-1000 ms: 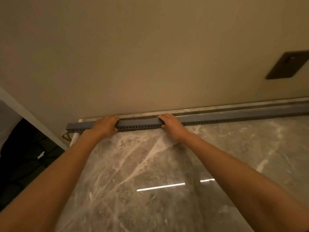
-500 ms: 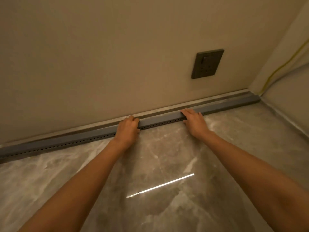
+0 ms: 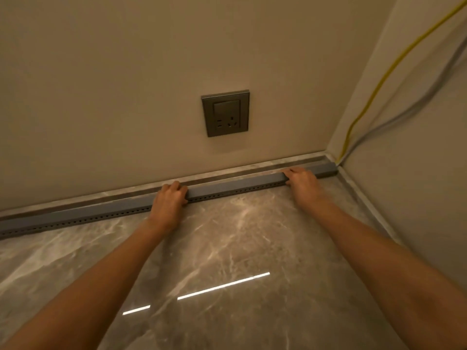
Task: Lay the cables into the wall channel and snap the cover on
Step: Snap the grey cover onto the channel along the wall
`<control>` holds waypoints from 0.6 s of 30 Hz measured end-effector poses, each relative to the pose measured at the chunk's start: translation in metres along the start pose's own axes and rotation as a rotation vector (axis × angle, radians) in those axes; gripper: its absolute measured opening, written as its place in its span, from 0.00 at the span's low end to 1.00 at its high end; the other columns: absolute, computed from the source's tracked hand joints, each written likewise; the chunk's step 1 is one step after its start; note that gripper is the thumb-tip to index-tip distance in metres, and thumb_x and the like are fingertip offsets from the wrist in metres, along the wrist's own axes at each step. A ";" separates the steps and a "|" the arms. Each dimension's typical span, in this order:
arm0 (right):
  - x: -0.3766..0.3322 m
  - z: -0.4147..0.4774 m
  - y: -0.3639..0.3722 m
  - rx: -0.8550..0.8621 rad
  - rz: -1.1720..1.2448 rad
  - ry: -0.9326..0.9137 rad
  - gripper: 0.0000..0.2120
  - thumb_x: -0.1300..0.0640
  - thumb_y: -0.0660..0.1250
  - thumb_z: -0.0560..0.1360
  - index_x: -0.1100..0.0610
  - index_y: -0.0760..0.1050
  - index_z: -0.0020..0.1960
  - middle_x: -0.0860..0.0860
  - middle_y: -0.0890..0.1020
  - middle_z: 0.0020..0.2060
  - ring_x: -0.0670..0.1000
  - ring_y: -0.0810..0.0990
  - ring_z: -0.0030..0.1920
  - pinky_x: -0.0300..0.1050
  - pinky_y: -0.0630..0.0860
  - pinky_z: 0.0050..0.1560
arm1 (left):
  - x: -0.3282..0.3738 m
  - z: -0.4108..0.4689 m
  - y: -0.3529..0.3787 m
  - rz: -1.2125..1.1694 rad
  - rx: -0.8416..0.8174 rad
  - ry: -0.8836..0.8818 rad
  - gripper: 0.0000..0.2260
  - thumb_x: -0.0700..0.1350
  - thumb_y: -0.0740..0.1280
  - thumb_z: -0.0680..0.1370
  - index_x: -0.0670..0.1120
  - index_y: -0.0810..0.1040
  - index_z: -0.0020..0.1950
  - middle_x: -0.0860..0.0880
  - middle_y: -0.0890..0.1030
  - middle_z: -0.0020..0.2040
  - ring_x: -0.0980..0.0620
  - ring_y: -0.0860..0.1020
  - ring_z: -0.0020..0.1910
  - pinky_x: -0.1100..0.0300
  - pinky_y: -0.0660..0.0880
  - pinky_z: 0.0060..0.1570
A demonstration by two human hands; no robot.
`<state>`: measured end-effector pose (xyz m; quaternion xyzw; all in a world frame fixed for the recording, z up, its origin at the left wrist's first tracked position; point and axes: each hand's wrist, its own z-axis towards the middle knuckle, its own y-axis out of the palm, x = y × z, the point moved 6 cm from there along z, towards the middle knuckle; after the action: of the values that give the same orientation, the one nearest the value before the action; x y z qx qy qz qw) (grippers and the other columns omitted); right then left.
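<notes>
Arms extend forward and down from the bottom corners of the frame, both bare, converging on the grey channel that lies along the foot of the wall where it meets the marble floor. Left hand rests palm down across the channel about midway along its visible length, fingers curled over the top edge toward the wall, thumb at the front face. Right hand sits near the channel's right end, close to the corner, fingers flat and together, pressing on the top (grip on the far side is hidden). Neither hand is clenched; both bear on the channel rather than lifting it. A row of small holes runs along the channel's front face. A yellow cable and a grey cable descend the right-hand wall and reach the corner just beside the channel's end. A dark socket plate is mounted on the wall above and between the hands.
</notes>
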<state>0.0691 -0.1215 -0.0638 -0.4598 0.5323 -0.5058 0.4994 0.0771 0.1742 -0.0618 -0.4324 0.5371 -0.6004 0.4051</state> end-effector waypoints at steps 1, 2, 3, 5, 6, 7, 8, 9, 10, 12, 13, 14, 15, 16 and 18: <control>0.002 0.002 0.002 -0.009 0.007 -0.009 0.19 0.64 0.57 0.79 0.60 0.66 0.69 0.58 0.73 0.66 0.57 0.69 0.68 0.49 0.64 0.70 | 0.001 0.000 0.001 0.008 -0.002 -0.006 0.11 0.38 0.61 0.78 0.37 0.75 0.59 0.37 0.76 0.57 0.38 0.72 0.56 0.47 0.70 0.54; 0.004 0.004 0.004 -0.016 0.017 -0.015 0.21 0.65 0.57 0.79 0.61 0.64 0.71 0.58 0.71 0.68 0.58 0.67 0.70 0.48 0.62 0.72 | 0.002 0.000 0.000 0.012 -0.006 -0.016 0.11 0.38 0.61 0.78 0.37 0.75 0.59 0.37 0.76 0.58 0.38 0.72 0.56 0.47 0.70 0.54; 0.004 0.005 0.006 -0.024 0.021 -0.020 0.23 0.66 0.57 0.79 0.61 0.61 0.73 0.58 0.69 0.69 0.58 0.64 0.72 0.47 0.59 0.73 | 0.003 0.000 0.000 0.005 -0.006 -0.030 0.11 0.38 0.61 0.78 0.36 0.75 0.59 0.37 0.76 0.57 0.38 0.73 0.56 0.46 0.70 0.54; 0.004 0.010 0.007 -0.028 0.009 -0.039 0.25 0.66 0.57 0.78 0.61 0.58 0.74 0.58 0.67 0.71 0.57 0.61 0.73 0.48 0.58 0.73 | 0.004 0.002 -0.002 -0.015 0.007 -0.073 0.11 0.37 0.61 0.78 0.35 0.75 0.58 0.35 0.76 0.55 0.37 0.73 0.55 0.45 0.71 0.50; 0.004 0.013 0.007 -0.021 -0.002 -0.048 0.25 0.66 0.58 0.78 0.61 0.58 0.74 0.58 0.67 0.71 0.57 0.62 0.72 0.48 0.59 0.72 | 0.004 0.003 -0.003 -0.014 0.016 -0.099 0.10 0.36 0.61 0.78 0.34 0.75 0.57 0.34 0.76 0.55 0.37 0.73 0.54 0.44 0.71 0.49; 0.004 0.016 0.006 -0.016 -0.015 -0.054 0.24 0.66 0.58 0.78 0.62 0.58 0.73 0.59 0.68 0.70 0.58 0.64 0.71 0.48 0.61 0.71 | 0.005 0.004 -0.003 -0.004 0.023 -0.123 0.10 0.36 0.61 0.78 0.34 0.75 0.57 0.34 0.75 0.55 0.37 0.73 0.54 0.44 0.71 0.48; 0.004 0.019 0.005 -0.013 -0.023 -0.057 0.24 0.66 0.58 0.78 0.62 0.59 0.73 0.60 0.69 0.68 0.58 0.65 0.70 0.49 0.62 0.70 | 0.005 0.004 -0.002 0.007 0.029 -0.143 0.10 0.36 0.61 0.78 0.34 0.75 0.57 0.34 0.75 0.55 0.37 0.73 0.55 0.44 0.72 0.47; 0.004 0.021 0.004 -0.014 -0.033 -0.060 0.23 0.66 0.58 0.78 0.62 0.60 0.72 0.61 0.70 0.67 0.58 0.67 0.68 0.49 0.63 0.68 | 0.005 0.004 -0.001 0.015 0.038 -0.155 0.11 0.36 0.61 0.78 0.34 0.74 0.58 0.34 0.75 0.55 0.38 0.73 0.56 0.44 0.72 0.47; 0.003 0.023 0.003 -0.013 -0.047 -0.067 0.22 0.66 0.57 0.78 0.63 0.62 0.72 0.61 0.70 0.66 0.59 0.67 0.67 0.50 0.64 0.68 | 0.005 0.004 0.000 0.021 0.046 -0.160 0.11 0.37 0.61 0.78 0.34 0.74 0.58 0.34 0.75 0.55 0.38 0.73 0.56 0.44 0.72 0.46; 0.003 0.027 0.002 -0.020 -0.088 -0.070 0.19 0.65 0.57 0.78 0.63 0.64 0.70 0.61 0.72 0.65 0.59 0.69 0.66 0.50 0.65 0.66 | 0.005 0.006 0.000 0.034 0.063 -0.138 0.10 0.37 0.62 0.78 0.33 0.75 0.56 0.34 0.76 0.53 0.37 0.73 0.56 0.44 0.73 0.44; 0.003 0.029 0.002 -0.027 -0.109 -0.067 0.19 0.65 0.56 0.79 0.63 0.65 0.69 0.61 0.73 0.64 0.59 0.69 0.65 0.51 0.65 0.66 | 0.006 0.005 -0.001 0.041 0.077 -0.114 0.10 0.36 0.64 0.76 0.32 0.76 0.55 0.33 0.77 0.51 0.36 0.75 0.54 0.44 0.74 0.41; 0.003 0.030 0.000 -0.031 -0.123 -0.062 0.18 0.64 0.56 0.79 0.63 0.65 0.68 0.61 0.73 0.63 0.60 0.70 0.65 0.51 0.65 0.65 | 0.009 0.006 -0.004 0.059 0.081 -0.078 0.09 0.34 0.67 0.74 0.31 0.77 0.52 0.32 0.78 0.48 0.35 0.77 0.50 0.45 0.75 0.37; 0.001 0.031 0.001 -0.045 -0.131 -0.054 0.18 0.64 0.55 0.79 0.63 0.65 0.68 0.61 0.73 0.63 0.60 0.70 0.65 0.51 0.65 0.65 | 0.010 0.005 -0.004 0.080 0.073 -0.049 0.08 0.32 0.70 0.71 0.30 0.78 0.49 0.32 0.79 0.44 0.34 0.78 0.46 0.46 0.76 0.32; 0.001 0.031 -0.001 -0.048 -0.140 -0.049 0.17 0.64 0.55 0.79 0.63 0.65 0.68 0.62 0.73 0.64 0.60 0.70 0.65 0.51 0.65 0.65 | 0.011 0.006 -0.005 0.098 0.080 -0.029 0.09 0.30 0.71 0.68 0.30 0.78 0.47 0.32 0.79 0.42 0.34 0.79 0.42 0.48 0.76 0.28; -0.001 0.032 -0.002 -0.054 -0.156 -0.039 0.18 0.65 0.55 0.79 0.63 0.65 0.68 0.62 0.72 0.64 0.60 0.70 0.65 0.51 0.66 0.65 | 0.012 0.007 -0.006 0.115 0.085 -0.001 0.10 0.29 0.72 0.66 0.30 0.79 0.46 0.32 0.80 0.40 0.35 0.80 0.40 0.50 0.76 0.25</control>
<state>0.1010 -0.1233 -0.0616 -0.5227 0.4985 -0.5197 0.4562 0.0804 0.1611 -0.0544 -0.3834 0.5348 -0.5984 0.4570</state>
